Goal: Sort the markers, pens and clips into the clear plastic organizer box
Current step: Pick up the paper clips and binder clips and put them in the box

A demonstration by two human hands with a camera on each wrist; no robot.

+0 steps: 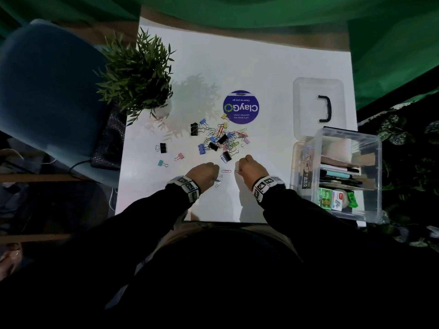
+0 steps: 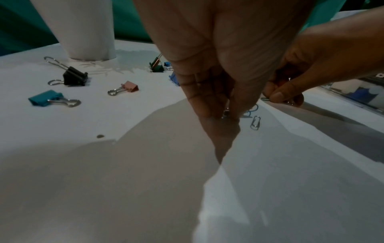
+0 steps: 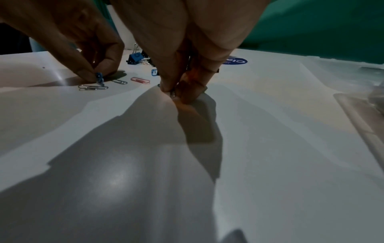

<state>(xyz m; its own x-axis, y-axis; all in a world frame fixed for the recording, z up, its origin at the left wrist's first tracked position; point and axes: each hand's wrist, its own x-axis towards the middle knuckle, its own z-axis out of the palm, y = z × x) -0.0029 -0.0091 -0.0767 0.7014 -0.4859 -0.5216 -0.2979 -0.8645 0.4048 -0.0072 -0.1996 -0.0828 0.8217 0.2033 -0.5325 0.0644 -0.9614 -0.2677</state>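
Roughly midway: pens and boxed items already in organizer box (image 1: 370, 143) at tabletop's right edge; clip pile (image 1: 219, 138) mid-table unsorted; left hand (image 1: 204, 173) and right hand (image 1: 249, 168) each pinching a paper clip near front edge.

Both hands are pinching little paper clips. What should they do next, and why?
Probably lift the right hand, which pinches a paper clip against the table, and carry it to the open organizer box at the right. The left hand could follow.
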